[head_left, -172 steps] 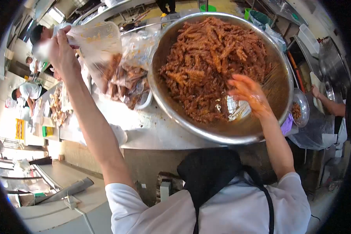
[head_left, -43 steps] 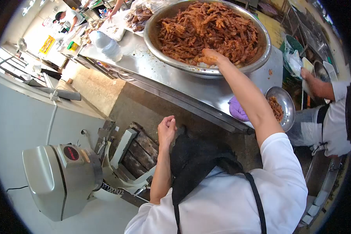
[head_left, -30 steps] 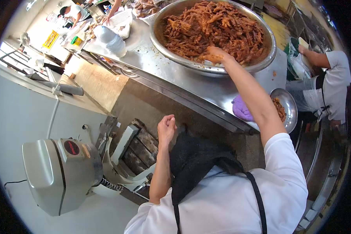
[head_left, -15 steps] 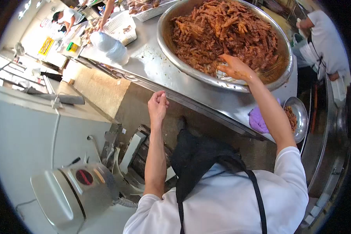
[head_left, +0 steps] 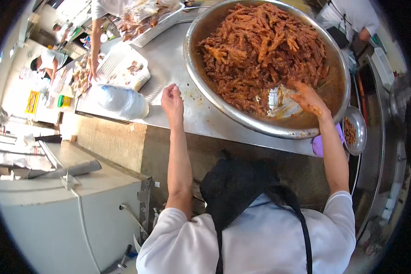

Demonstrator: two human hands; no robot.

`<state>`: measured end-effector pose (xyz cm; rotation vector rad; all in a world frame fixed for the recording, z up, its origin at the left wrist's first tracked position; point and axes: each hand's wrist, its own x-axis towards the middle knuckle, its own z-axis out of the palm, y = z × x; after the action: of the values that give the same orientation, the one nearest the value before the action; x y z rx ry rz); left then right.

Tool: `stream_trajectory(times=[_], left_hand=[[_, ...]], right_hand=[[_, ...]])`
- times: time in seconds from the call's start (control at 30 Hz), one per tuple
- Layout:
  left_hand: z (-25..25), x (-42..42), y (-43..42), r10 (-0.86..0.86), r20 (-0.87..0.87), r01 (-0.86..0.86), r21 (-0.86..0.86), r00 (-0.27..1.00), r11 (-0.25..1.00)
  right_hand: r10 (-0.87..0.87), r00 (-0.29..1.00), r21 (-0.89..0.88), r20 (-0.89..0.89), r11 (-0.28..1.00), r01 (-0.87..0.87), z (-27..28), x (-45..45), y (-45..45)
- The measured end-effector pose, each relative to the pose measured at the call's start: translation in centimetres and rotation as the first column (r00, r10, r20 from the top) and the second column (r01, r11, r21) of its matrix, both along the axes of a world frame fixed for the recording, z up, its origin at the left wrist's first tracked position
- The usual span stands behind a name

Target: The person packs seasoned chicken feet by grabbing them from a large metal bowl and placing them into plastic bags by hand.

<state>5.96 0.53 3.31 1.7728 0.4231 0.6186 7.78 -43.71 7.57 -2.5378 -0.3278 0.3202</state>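
Observation:
A big metal basin [head_left: 255, 124] stands on the steel table, heaped with chicken feet [head_left: 260, 50] in reddish-brown sauce. My right hand [head_left: 309, 101] is inside the basin near its right side, fingers apart, sauce on the skin. Just left of that hand lies a bright white, sauce-smeared patch [head_left: 278, 101]; whether it is bare metal or a dish I cannot tell. Over the table's front edge, left of the basin, my left hand [head_left: 172, 97] has its fingers curled closed with nothing seen in them.
Left on the steel table [head_left: 169, 59] are a clear plastic-wrapped roll [head_left: 121, 101], white baskets [head_left: 145, 75] and pale pieces [head_left: 81, 73]. A small metal bowl [head_left: 360, 132] and purple cloth-like thing [head_left: 322, 145] sit at right. Co-workers [head_left: 349, 18] stand around.
My right hand has moved right and down within the basin, away from the heap, uncovering more of the white patch. My left hand has risen slightly leftward. The view has shifted.

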Motion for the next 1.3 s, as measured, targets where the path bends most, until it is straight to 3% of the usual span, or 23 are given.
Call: stream_trajectory(times=[0.03,0.07,0.1,0.17,0.2,0.27,0.37,0.5,0.67,0.7,0.8,0.87,0.93,1.0,1.07,1.1,1.2,1.23,1.3], left_hand=[[0.8,-0.9,-0.7,-0.008,0.018,0.005,0.143,1.000,0.990],[0.6,-2.6,-2.4,-0.004,-0.105,0.026,0.213,0.995,0.977],[-0.2,-5.5,-4.5,-0.182,-0.061,0.191,0.241,0.981,0.951],[-0.5,-10.8,-8.1,-0.581,-0.281,0.621,0.077,0.764,0.780],[-1.5,-12.5,-9.2,-0.720,-0.262,0.740,-0.031,0.643,0.672],[0.1,-14.0,-10.5,-0.843,-0.289,0.846,-0.154,0.455,0.510],[1.2,-13.6,-11.0,-0.840,-0.324,0.856,-0.142,0.435,0.497],[-0.5,-13.0,-11.1,-0.743,-0.222,0.736,-0.132,0.631,0.664],[-3.8,-9.5,-7.7,-0.442,-0.205,0.381,-0.280,0.873,0.881],[-4.2,-7.8,-6.5,-0.350,-0.097,0.302,-0.325,0.932,0.896],[-4.9,-1.1,-1.3,-0.131,0.099,0.162,-0.457,0.986,0.874],[-5.4,3.9,3.3,-0.158,0.007,0.141,-0.486,0.987,0.863],[-9.7,11.1,11.1,-0.310,0.026,0.218,-0.767,0.950,0.604],[-7.3,14.9,13.8,0.015,-0.043,-0.045,-0.913,0.999,0.406],[-6.0,18.0,17.2,0.064,-0.183,-0.193,-0.895,0.981,0.402],[-7.5,19.5,18.1,0.140,-0.250,-0.284,-0.895,0.958,0.344],[-10.6,21.3,17.9,0.297,-0.372,-0.470,-0.778,0.880,0.417],[-10.6,20.2,17.1,0.285,-0.377,-0.468,-0.780,0.881,0.416],[-8.9,16.7,14.6,0.130,-0.339,-0.352,-0.755,0.932,0.553]], right_hand=[[-0.076,0.996,0.065,-0.039,0.995,0.078,0.7,-0.8,0.7],[-0.143,0.988,0.130,-0.062,0.980,0.150,1.6,-0.7,1.1],[-0.114,0.991,-0.049,0.070,0.992,0.117,2.0,-0.9,1.2],[-0.178,0.983,-0.004,0.041,0.984,0.178,-0.1,-1.0,0.2],[-0.203,0.979,0.022,0.035,0.979,0.203,-0.8,-0.7,0.0],[-0.190,0.982,0.055,-0.014,0.980,0.190,0.4,-1.0,0.9],[-0.165,0.986,0.097,-0.013,0.981,0.166,0.2,-1.3,1.2],[-0.149,0.989,0.136,-0.019,0.979,0.150,1.2,-1.6,1.9],[-0.182,0.983,0.202,-0.023,0.962,0.183,0.5,-1.9,1.2],[-0.183,0.983,0.187,0.003,0.966,0.179,-0.6,-1.7,0.6],[-0.202,0.977,0.276,-0.064,0.937,0.212,-1.2,-1.6,-0.1],[-0.205,0.977,0.238,-0.066,0.947,0.215,-0.8,-1.6,0.0],[-0.193,0.981,0.055,0.025,0.980,0.192,-0.1,-1.6,0.3],[-0.194,0.981,0.017,0.020,0.981,0.194,0.1,-1.2,0.3],[-0.208,0.977,0.008,0.054,0.978,0.208,-0.2,-1.3,0.0],[-0.261,0.965,0.119,-0.018,0.958,0.261,-0.7,-1.2,-0.1],[-0.303,0.952,0.167,-0.041,0.937,0.306,-0.5,-1.3,-0.2],[-0.304,0.951,0.135,-0.051,0.942,0.308,-0.5,-1.6,-0.2],[-0.300,0.952,0.083,-0.057,0.949,0.304,0.1,-1.2,-0.1]])
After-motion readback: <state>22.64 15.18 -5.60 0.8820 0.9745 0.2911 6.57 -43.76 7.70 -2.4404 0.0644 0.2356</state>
